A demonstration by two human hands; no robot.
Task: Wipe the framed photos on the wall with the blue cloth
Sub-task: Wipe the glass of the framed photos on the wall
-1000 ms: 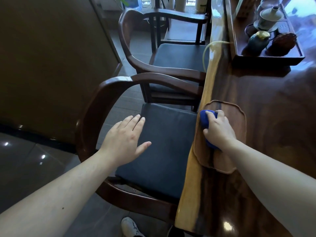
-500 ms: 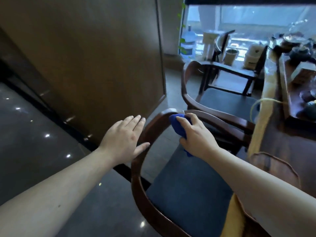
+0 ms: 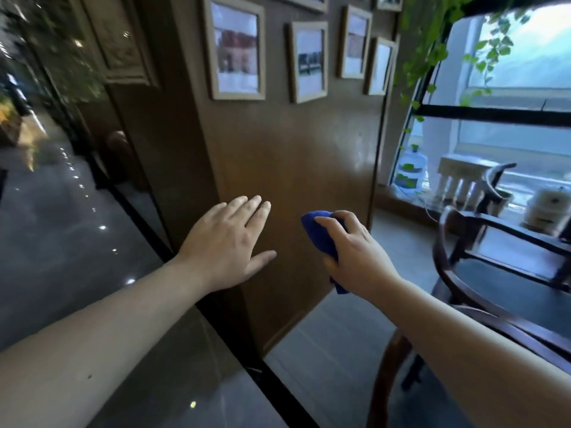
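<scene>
**Blue cloth bunched in right hand, framed photos high on the brown wall**

Right hand (image 3: 355, 251) raised in front of a brown wooden wall panel (image 3: 296, 168), fingers (image 3: 332, 231) curled tight around a bunched blue cloth (image 3: 321, 239); cloth showing above the knuckles and poking out again below the heel of the hand. Cloth held low, level with the bare lower part of the panel, well apart from the pictures above. Cannot tell whether the cloth touches the panel.

Left hand (image 3: 228, 245) beside it, palm down and empty, fingers straight and close together, thumb splayed out toward the right hand. Both forearms bare, reaching in from the bottom corners.

Framed photos hung in a cluster near the top of the panel: largest light-wood frame (image 3: 236, 49) on the left, a second frame (image 3: 309, 61) just right of it, then a narrower one (image 3: 355, 41) and another (image 3: 380, 67) close to the panel's right edge. More frames cut off by the top edge. Photo contents blurred, not readable.

Right of the panel, a large window (image 3: 509, 97) with green trailing vines (image 3: 432, 50) over its upper left corner, and a water bottle (image 3: 411, 171) standing on the floor below. Dark wooden armchair (image 3: 457, 285) at lower right, close under the right forearm. Glossy dark floor (image 3: 61, 230) at left, dotted with light reflections.
</scene>
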